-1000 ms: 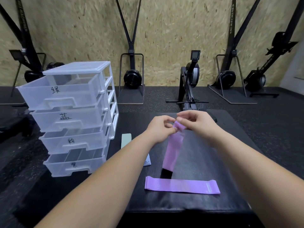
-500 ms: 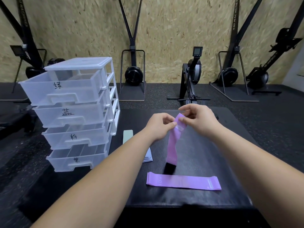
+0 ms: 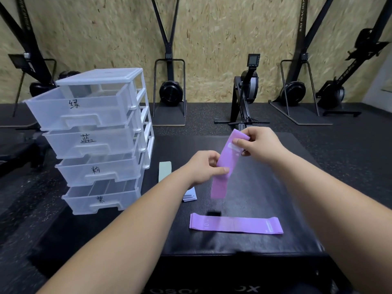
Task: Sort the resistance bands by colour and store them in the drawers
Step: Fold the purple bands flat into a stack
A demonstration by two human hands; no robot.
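Observation:
A purple resistance band (image 3: 226, 166) hangs in the air over the black padded box (image 3: 265, 187). My right hand (image 3: 257, 145) pinches its top end, and my left hand (image 3: 206, 168) grips it lower down at the middle. A second purple band (image 3: 235, 224) lies flat near the box's front edge. A pale green band (image 3: 165, 171) lies at the box's left side, and a light blue band (image 3: 189, 196) peeks out from under my left forearm. Left of the box stands a clear plastic drawer unit (image 3: 95, 143) with its labelled drawers pulled partly out.
Black rowing and ski machines (image 3: 246, 92) stand along the chipboard wall behind. The floor around the box is dark rubber matting (image 3: 201, 115). The drawer unit stands on the floor against the box's left edge.
My right hand has lifted the band's top end up and to the right. My left hand has slid down the band to its middle, and the band now tilts.

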